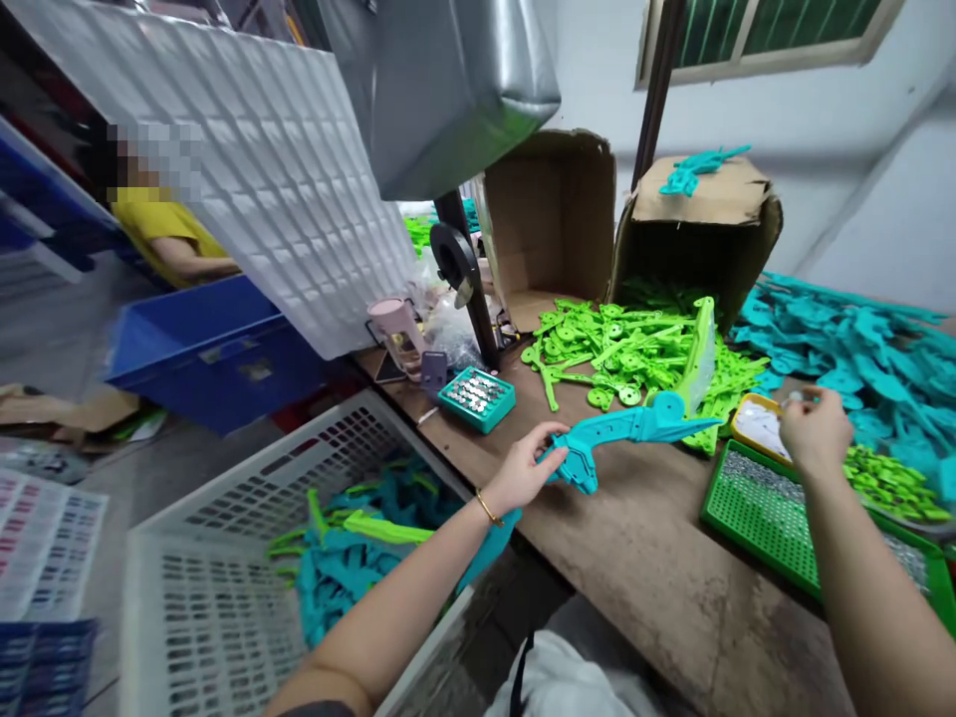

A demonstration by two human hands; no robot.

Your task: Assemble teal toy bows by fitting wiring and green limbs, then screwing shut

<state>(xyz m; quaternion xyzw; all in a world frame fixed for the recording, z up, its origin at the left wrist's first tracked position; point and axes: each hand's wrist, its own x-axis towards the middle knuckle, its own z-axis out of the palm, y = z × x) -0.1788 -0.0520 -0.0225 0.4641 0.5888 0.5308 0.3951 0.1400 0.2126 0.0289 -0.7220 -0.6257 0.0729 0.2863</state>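
Observation:
My left hand grips one end of a teal plastic part, long and slightly curved, with a pointed far end and a round boss. It is held above the brown table. My right hand is closed, fingertips pinched, over the right side of a small yellow tray with whitish contents. Whatever lies between those fingertips is too small to name. Just below is a green perforated tray with small metal pieces in it. Lime-green small parts lie right of my right hand.
Piles of lime-green parts and teal parts cover the table's back. A teal box of metal discs stands left. A white crate holds more parts. A grey machine hangs overhead. A person in yellow is beyond a blue bin.

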